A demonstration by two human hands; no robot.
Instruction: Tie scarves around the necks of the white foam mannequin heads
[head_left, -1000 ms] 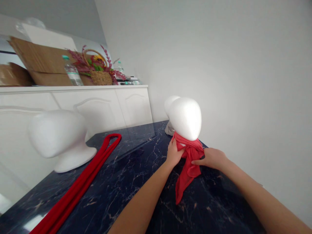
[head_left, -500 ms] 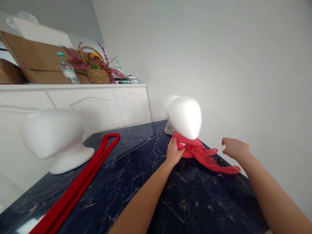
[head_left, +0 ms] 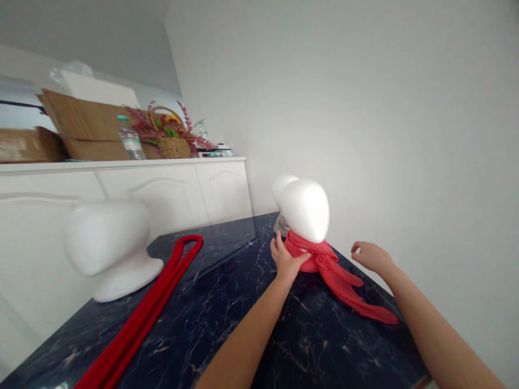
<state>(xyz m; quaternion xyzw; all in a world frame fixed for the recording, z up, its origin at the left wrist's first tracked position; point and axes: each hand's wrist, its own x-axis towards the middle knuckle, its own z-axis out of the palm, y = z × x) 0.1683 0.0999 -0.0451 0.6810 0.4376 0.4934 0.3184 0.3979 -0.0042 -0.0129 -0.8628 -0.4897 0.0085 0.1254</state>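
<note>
The left hand (head_left: 286,263) is spread, its thumb laid against the red scarf (head_left: 333,281), which is wrapped around the neck of the white dummy head (head_left: 306,210) on the dark table (head_left: 231,302). The right hand (head_left: 373,258) is raised apart from it, fingers curled; whether they are pressed together cannot be told. The wrap could be loosened if the trailing ends were snagged, and the head could be tipped by a hard tug.

Left grip (head_left: 287,265): fingers spread, thumb touching coral scarf (head_left: 338,278) | scarf: tied round white dummy head (head_left: 306,208), tails on worktop (head_left: 203,313) | right grip (head_left: 373,257): loosely bent, apart from scarf | red band (head_left: 133,327): beside another dummy head (head_left: 107,235)
</note>
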